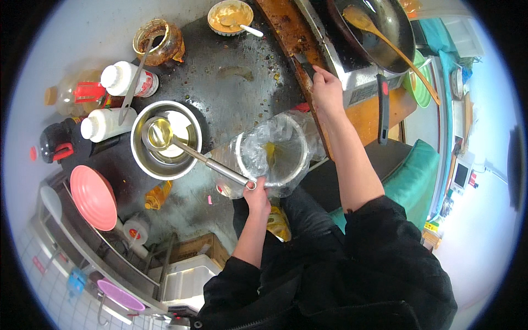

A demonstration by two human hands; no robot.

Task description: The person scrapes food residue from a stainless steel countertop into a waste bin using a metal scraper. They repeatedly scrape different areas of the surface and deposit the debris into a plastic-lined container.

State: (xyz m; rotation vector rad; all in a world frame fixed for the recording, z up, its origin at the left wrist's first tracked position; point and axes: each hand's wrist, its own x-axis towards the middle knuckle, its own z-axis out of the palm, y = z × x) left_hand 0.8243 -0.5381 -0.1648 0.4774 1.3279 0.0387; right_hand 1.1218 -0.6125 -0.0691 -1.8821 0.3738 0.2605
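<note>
My left hand (258,200) grips the near rim of a round bin (274,150) lined with a clear plastic bag; some yellow matter lies inside. The ring end of a steel ladle (192,152) overlaps my fingers. Its bowl rests in a steel basin (136,154) of clear yellowish liquid. My right hand (328,90) is closed on a small dark object (307,68) at the edge of a stained wooden board (276,24), beside the stove (338,66); what the object is cannot be told. The bin stands against the dark counter (243,99), where small scraps are scattered.
A wok (396,49) with a wooden spatula (383,37) sits on the stove, its handle jutting towards my right arm. A patterned bowl (231,8), a grimy jar (165,51), white bottles (109,123) and a pink bowl (93,198) stand around the counter.
</note>
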